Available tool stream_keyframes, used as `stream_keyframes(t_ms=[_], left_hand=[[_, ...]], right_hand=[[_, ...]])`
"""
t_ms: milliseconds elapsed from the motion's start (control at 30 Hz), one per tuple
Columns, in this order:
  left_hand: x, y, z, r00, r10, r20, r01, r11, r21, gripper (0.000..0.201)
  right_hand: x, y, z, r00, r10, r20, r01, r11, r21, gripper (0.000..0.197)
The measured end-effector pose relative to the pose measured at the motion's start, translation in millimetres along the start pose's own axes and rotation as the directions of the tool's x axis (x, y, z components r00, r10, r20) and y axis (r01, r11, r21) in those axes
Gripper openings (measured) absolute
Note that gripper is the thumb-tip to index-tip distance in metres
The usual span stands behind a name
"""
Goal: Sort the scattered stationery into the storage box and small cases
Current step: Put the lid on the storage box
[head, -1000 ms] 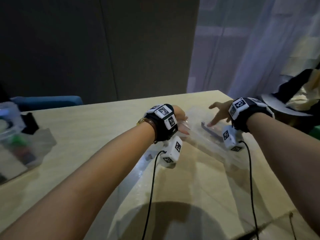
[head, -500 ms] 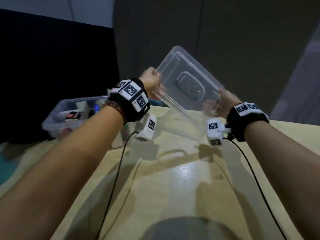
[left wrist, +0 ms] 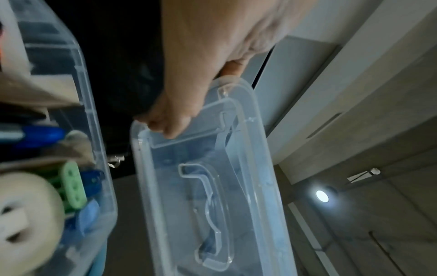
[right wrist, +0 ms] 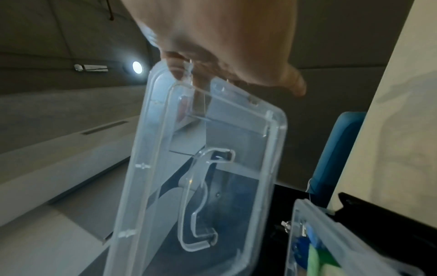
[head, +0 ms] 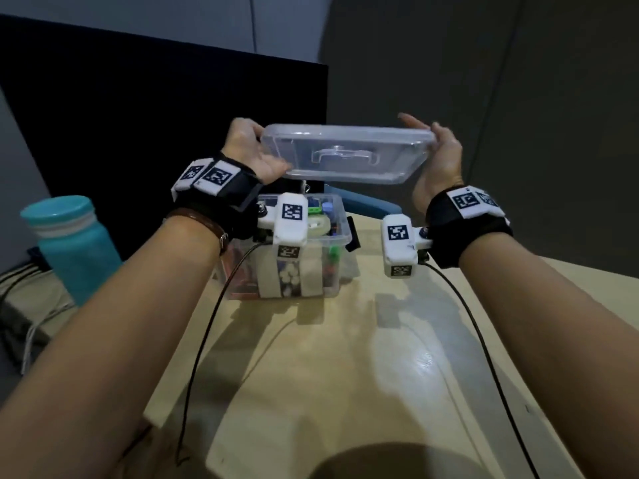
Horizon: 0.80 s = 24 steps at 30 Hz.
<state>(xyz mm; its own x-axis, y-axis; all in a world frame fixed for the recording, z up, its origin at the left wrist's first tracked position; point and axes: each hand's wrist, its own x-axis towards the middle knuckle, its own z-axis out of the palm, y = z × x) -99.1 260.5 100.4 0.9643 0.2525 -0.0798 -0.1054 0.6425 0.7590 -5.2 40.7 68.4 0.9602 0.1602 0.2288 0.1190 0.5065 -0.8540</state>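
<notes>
A light wooden table (head: pixel 397 357) carries the clear storage box (head: pixel 337 271), which stands open near the far edge and is full of coloured stationery. A black object (head: pixel 352 238) lies on the table just beside the box.

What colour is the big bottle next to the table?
The bottle is teal blue with a white band; the head view shows it best.
</notes>
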Motion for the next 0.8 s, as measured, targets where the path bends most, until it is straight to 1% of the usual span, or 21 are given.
stream_keyframes(t_ms=[67,100,167,200,233,267,300,333,367,400,433,500,600,633,700,733,767,800], left_hand=[[1.0,4.9,-11.0,0.997,0.066,-0.041,-0.065,0.998,0.018,0.042],[2.7,8.3,-17.9,0.996,0.074,-0.055,-0.072,0.997,0.039,0.038],[7.1,12.5,-34.9,0.993,0.089,-0.082,-0.076,0.986,0.152,0.034],[8.0,12.7,-41.1,0.986,0.126,-0.105,-0.090,0.950,0.299,0.030],[10.3,11.9,-47.6,0.977,0.175,-0.124,-0.097,0.876,0.472,0.024],[10.7,10.4,-53.4,0.960,0.237,-0.152,-0.092,0.774,0.626,0.019],[14.2,9.3,-61.5,0.940,0.295,-0.168,-0.077,0.667,0.741,0.016],[16.1,9.1,-68.9,0.925,0.335,-0.181,-0.041,0.560,0.827,0.019],[18.3,9.3,-76.0,0.914,0.360,-0.187,0.001,0.457,0.889,0.026],[17.4,9.7,-82.0,0.912,0.363,-0.191,0.044,0.378,0.925,0.031],[17.6,10.0,-88.7,0.915,0.357,-0.190,0.068,0.328,0.942,0.034],[14.0,8.6,-97.8,0.924,0.327,-0.199,0.100,0.297,0.950,0.036],[9.9,3.0,-108.1,0.926,0.313,-0.209,0.120,0.281,0.952,0.036],[10.6,0.5,-111.0,0.926,0.311,-0.212,0.128,0.270,0.954,0.036],[8.9,-4.6,-113.4,0.924,0.306,-0.228,0.161,0.228,0.960,0.037],[8.9,-6.4,-115.0,0.924,0.303,-0.233,0.176,0.205,0.963,0.036],[9.3,-8.1,-117.1,0.925,0.300,-0.233,0.185,0.180,0.966,0.035],[7.7,-9.5,-118.1,0.926,0.293,-0.240,0.202,0.154,0.967,0.035]], right_hand=[[3.5,11.4,2.9,0.999,0.050,0.001,-0.050,0.998,-0.047,0.039],[3.8,16.5,3.6,0.994,0.104,0.013,-0.103,0.993,-0.053,0.031],[1.3,25.8,7.4,0.975,0.210,0.072,-0.206,0.976,-0.066,0.012],[-0.3,30.6,10.6,0.968,0.237,0.086,-0.225,0.965,-0.132,0.009],[-3.6,34.4,16.1,0.963,0.251,0.097,-0.221,0.943,-0.251,0.010],[-4.6,38.6,21.6,0.965,0.248,0.089,-0.197,0.902,-0.384,0.011],[-6.0,42.9,26.7,0.969,0.233,0.080,-0.164,0.851,-0.499,0.009],[-6.5,47.5,29.9,0.971,0.222,0.084,-0.131,0.794,-0.593,0.010],[-5.9,51.5,31.4,0.971,0.221,0.094,-0.104,0.738,-0.666,0.026],[-4.8,56.0,31.7,0.969,0.226,0.100,-0.086,0.687,-0.722,0.039],[-4.6,60.0,31.9,0.968,0.229,0.102,-0.072,0.643,-0.762,0.045],[-4.5,67.1,32.0,0.973,0.211,0.098,-0.046,0.588,-0.807,0.042],[-0.8,77.0,36.1,0.985,0.161,0.065,-0.022,0.488,-0.873,0.024],[0.1,81.0,37.3,0.986,0.154,0.063,-0.016,0.463,-0.886,0.022],[1.1,88.1,38.4,0.986,0.151,0.069,0.001,0.406,-0.914,0.018],[1.5,90.7,38.5,0.986,0.147,0.075,0.014,0.380,-0.925,0.013],[1.4,92.6,38.1,0.986,0.146,0.085,0.026,0.364,-0.931,0.015],[-0.4,92.8,38.0,0.983,0.161,0.090,0.028,0.349,-0.937,0.026]])
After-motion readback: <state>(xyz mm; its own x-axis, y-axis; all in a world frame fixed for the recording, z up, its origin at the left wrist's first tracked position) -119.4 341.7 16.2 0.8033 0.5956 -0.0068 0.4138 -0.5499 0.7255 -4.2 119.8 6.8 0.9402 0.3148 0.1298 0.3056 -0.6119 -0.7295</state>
